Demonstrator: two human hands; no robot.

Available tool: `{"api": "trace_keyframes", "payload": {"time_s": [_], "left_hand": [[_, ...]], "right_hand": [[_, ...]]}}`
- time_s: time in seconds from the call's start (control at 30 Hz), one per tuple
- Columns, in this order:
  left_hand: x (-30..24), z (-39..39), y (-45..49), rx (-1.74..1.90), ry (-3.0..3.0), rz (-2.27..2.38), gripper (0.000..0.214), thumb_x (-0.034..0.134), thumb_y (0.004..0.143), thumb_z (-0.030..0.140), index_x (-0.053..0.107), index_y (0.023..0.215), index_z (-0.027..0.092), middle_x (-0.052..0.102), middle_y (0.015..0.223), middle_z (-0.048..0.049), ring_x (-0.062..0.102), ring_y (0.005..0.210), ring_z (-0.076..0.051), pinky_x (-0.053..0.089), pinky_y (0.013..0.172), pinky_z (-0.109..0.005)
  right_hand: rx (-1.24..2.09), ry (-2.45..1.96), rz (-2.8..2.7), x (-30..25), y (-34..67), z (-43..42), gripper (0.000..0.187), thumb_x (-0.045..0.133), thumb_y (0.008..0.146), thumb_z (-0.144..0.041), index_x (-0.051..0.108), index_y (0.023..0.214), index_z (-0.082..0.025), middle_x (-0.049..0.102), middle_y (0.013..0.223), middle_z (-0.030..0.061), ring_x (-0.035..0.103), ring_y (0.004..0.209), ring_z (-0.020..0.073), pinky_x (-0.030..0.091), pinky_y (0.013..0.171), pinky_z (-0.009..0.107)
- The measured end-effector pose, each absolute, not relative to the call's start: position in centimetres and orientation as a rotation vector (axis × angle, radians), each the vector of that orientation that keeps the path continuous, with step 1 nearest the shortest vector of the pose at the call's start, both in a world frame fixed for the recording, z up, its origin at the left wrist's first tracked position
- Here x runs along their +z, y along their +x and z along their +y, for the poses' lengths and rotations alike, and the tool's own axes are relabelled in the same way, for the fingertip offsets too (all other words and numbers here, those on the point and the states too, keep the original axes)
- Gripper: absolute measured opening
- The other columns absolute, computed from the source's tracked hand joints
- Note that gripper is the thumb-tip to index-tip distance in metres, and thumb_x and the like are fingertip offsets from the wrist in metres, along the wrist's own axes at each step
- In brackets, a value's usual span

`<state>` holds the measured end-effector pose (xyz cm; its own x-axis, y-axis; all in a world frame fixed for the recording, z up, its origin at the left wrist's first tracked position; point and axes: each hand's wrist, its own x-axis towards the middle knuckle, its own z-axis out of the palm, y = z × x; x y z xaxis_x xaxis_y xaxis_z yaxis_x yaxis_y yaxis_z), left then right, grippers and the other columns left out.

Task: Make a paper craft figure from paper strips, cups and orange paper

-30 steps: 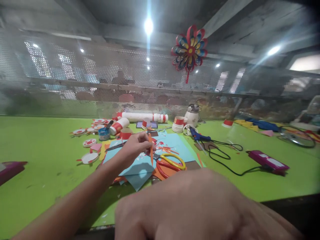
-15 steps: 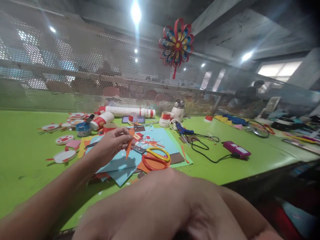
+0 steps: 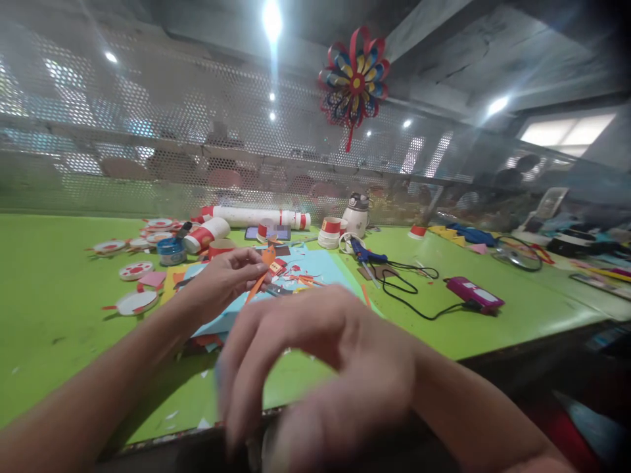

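Note:
My left hand (image 3: 227,272) pinches an orange paper piece (image 3: 269,254) between thumb and fingers, above the stacked paper. Close to the camera, my right hand (image 3: 340,348) is blurred, its fingers curved and apart from the thumb, with nothing visible in it. Light blue paper (image 3: 328,263) lies beneath the left hand, strewn with orange and red scraps (image 3: 303,279). Scissors (image 3: 282,290) rest on that paper; my right hand hides most of their handles.
At the left are several white-and-red paper discs (image 3: 137,302) and a blue jar (image 3: 171,251). White tubes (image 3: 246,216), paper cups (image 3: 329,233) and a bottle (image 3: 355,215) stand behind. A blue glue gun (image 3: 367,253) and a corded purple box (image 3: 474,294) lie right.
My right hand has turned, showing its curved fingers and thumb, and now covers the scissor handles. My left hand keeps the orange paper piece, tilted a little differently. The view has shifted slightly.

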<state>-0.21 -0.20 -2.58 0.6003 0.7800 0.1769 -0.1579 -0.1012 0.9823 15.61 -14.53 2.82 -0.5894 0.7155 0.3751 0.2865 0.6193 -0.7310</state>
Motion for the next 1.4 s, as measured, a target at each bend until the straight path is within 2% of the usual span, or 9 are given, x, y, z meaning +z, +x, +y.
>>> {"api": "trace_keyframes", "payload": {"time_s": [0.07,0.13,0.3,0.47,0.57,0.7,0.87,1.17,1.4], "left_hand": [[-2.7,-0.1,-0.2,0.871,1.459,0.516,0.014,0.069,0.072,0.023,0.057,0.074,0.016,0.056,0.068,0.0036,0.051,0.06,-0.009,0.039,0.055,-0.021],[-2.9,0.0,-0.2,0.864,1.429,0.484,0.014,0.069,0.073,0.023,0.057,0.077,0.016,0.058,0.07,0.0029,0.053,0.061,-0.009,0.041,0.057,-0.022],[-3.3,0.3,-0.2,0.874,1.37,0.509,0.018,0.072,0.072,0.023,0.056,0.074,0.016,0.055,0.067,0.0038,0.052,0.059,-0.008,0.04,0.055,-0.021],[-3.3,0.0,0.0,0.892,1.37,0.498,0.016,0.072,0.071,0.022,0.057,0.073,0.015,0.059,0.073,0.0022,0.058,0.069,-0.009,0.045,0.066,-0.023],[-3.3,-0.2,0.2,0.88,1.413,0.512,0.015,0.069,0.075,0.026,0.058,0.074,0.015,0.062,0.077,-0.0006,0.06,0.073,-0.012,0.046,0.07,-0.027],[-3.5,-0.4,0.4,0.85,1.482,0.547,0.018,0.067,0.077,0.031,0.059,0.077,0.014,0.064,0.074,-0.0028,0.062,0.072,-0.016,0.046,0.069,-0.03],[-3.8,-0.7,0.5,0.816,1.556,0.505,0.019,0.064,0.08,0.033,0.062,0.078,0.014,0.066,0.077,-0.0041,0.061,0.072,-0.015,0.043,0.062,-0.025],[-4.3,-0.3,0.4,0.823,1.69,0.491,0.014,0.064,0.079,0.027,0.064,0.074,0.015,0.058,0.067,0.0012,0.049,0.059,-0.008,0.039,0.057,-0.021],[-4.0,-0.5,0.6,0.788,1.723,0.5,0.015,0.063,0.08,0.027,0.063,0.074,0.013,0.056,0.064,0.0016,0.048,0.058,-0.008,0.041,0.058,-0.022]], "right_hand": [[0.87,-0.773,-1.93,3.5,15.6,-12.2,0.023,0.055,0.085,-0.041,0.065,0.078,-0.021,0.064,0.071,-0.0002,0.06,0.068,0.0118,0.05,0.066,0.026],[0.745,-0.869,-1.719,3.3,16.5,-9.4,0.019,0.06,0.082,-0.034,0.063,0.073,-0.017,0.061,0.066,-0.0007,0.059,0.065,0.0115,0.049,0.066,0.027],[0.838,-1.09,-1.446,0.9,18.6,-3.8,0.017,0.067,0.075,-0.03,0.061,0.072,-0.015,0.057,0.063,-0.0016,0.055,0.057,0.0098,0.046,0.06,0.027],[1.117,-1.034,-1.464,-1.2,18.2,-3.5,0.019,0.068,0.074,-0.031,0.065,0.081,-0.014,0.063,0.069,0.0004,0.056,0.061,0.0098,0.045,0.065,0.028],[1.159,-0.995,-1.448,-1.9,17.8,-4.0,0.021,0.071,0.071,-0.032,0.066,0.08,-0.014,0.063,0.067,0.0,0.056,0.06,0.0098,0.044,0.064,0.027],[1.153,-0.951,-1.436,-2.0,17.6,-4.3,0.02,0.073,0.069,-0.031,0.066,0.075,-0.013,0.064,0.064,-0.0002,0.056,0.058,0.0098,0.044,0.063,0.027],[1.158,-0.964,-1.422,-1.9,17.7,-4.6,0.019,0.073,0.068,-0.03,0.064,0.069,-0.014,0.062,0.058,-0.0012,0.055,0.054,0.0103,0.043,0.059,0.027],[1.15,-0.968,-1.463,-2.6,18.2,-4.2,0.014,0.072,0.07,-0.027,0.065,0.071,-0.014,0.06,0.061,-0.0014,0.052,0.055,0.0098,0.041,0.059,0.027],[1.122,-0.977,-1.479,-2.8,18.2,-4.4,0.014,0.069,0.072,-0.027,0.064,0.07,-0.014,0.058,0.06,-0.0014,0.051,0.055,0.0098,0.041,0.059,0.028]]}}
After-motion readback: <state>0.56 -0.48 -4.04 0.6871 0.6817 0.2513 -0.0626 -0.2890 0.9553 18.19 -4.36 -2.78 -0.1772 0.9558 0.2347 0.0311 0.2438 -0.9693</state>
